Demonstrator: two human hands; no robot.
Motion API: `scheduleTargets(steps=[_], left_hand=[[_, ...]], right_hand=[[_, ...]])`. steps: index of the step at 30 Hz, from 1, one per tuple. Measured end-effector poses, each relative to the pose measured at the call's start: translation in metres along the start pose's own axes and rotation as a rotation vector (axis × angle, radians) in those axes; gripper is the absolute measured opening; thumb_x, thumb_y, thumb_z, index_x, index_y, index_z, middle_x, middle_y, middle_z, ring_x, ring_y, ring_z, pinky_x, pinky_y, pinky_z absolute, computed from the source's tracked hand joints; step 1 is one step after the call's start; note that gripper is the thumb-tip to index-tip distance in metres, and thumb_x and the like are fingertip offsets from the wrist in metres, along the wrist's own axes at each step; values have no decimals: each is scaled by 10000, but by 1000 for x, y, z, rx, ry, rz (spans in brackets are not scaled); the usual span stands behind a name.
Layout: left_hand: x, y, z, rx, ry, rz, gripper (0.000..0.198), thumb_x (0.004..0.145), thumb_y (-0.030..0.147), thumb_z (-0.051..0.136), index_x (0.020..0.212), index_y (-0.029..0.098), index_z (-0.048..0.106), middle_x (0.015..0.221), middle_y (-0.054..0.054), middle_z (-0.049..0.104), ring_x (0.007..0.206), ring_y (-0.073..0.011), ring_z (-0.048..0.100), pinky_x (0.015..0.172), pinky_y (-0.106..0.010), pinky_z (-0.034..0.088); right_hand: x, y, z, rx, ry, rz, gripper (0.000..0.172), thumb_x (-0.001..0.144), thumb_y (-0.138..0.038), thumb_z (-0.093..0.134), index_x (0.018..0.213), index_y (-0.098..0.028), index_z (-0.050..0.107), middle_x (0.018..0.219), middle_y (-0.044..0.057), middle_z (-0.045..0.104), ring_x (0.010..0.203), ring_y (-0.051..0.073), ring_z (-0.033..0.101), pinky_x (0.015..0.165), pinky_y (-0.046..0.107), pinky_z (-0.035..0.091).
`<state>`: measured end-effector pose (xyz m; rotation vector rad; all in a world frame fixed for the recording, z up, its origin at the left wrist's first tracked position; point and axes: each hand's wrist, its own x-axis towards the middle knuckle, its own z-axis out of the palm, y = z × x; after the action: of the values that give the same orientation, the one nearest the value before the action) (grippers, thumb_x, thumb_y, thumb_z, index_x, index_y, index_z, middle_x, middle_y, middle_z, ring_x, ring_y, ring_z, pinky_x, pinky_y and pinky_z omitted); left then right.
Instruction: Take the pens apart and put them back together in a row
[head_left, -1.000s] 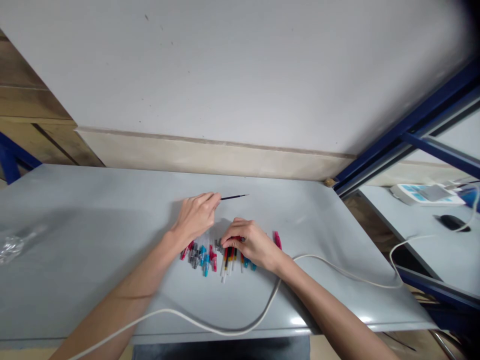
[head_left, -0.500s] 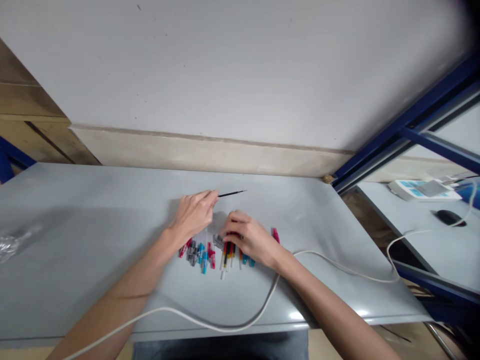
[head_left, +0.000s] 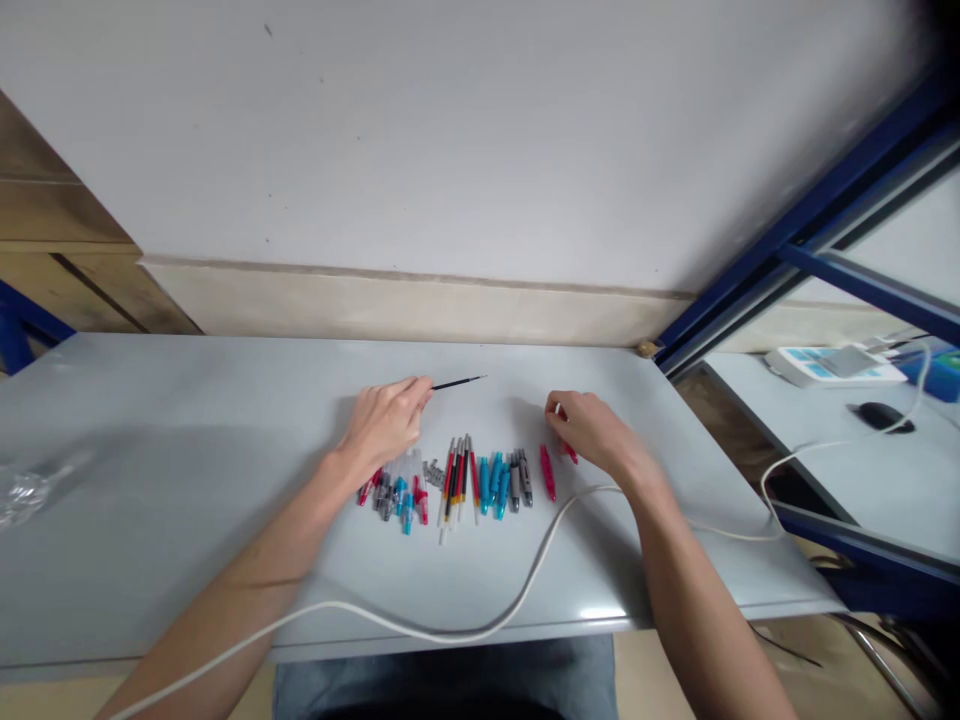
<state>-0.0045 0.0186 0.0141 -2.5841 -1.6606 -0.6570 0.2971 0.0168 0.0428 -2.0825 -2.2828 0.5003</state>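
On the grey table (head_left: 187,440) my left hand (head_left: 386,420) pinches a thin black pen refill (head_left: 457,382) whose tip points right. My right hand (head_left: 592,432) sits to the right of the spread of pen parts, its fingers curled on a small red piece (head_left: 570,453). Between the hands lie several pen parts: red and black refills (head_left: 459,475), blue and grey barrel pieces (head_left: 504,480), a red cap (head_left: 547,472), and a mixed cluster of red, blue and grey pieces (head_left: 397,495) under my left wrist.
A white cable (head_left: 525,590) curves across the front of the table. A clear plastic wrapper (head_left: 22,490) lies at the far left. To the right, past a blue frame (head_left: 787,250), another table holds a power strip (head_left: 832,365) and a black mouse (head_left: 877,415).
My right hand has left the middle of the pen parts and moved right, uncovering the blue and grey pieces. The left hand keeps the refill in place.
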Motion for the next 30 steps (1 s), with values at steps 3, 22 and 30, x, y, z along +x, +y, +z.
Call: scheduleTargets(steps=[3,22,30], left_hand=[[0,0,1,8,-1,-11,229,996,214,416,909,233,627,833,-22,713,708,-194,634,600,-310,267],[-1,3,2,-35,24,28,236,1001,235,417,866,228,610,767,-15,676,637,-174,589,586,-308,259],[-6,18,7,-188,26,185,255,1035,249,388,894,213,598,735,-11,633,631,-156,581,609,-274,335]], right_hand=[[-6,-9,-3,50,-33,-51,179,872,-117,480,777,-188,613,566,20,633,527,151,555,579,268,332],[-14,-22,-3,313,-148,-158,201,944,-177,455,791,-188,586,514,-1,594,449,133,527,521,266,390],[0,-58,32,1312,15,-358,422,834,-480,747,1119,-168,737,881,83,749,743,185,676,615,293,527]])
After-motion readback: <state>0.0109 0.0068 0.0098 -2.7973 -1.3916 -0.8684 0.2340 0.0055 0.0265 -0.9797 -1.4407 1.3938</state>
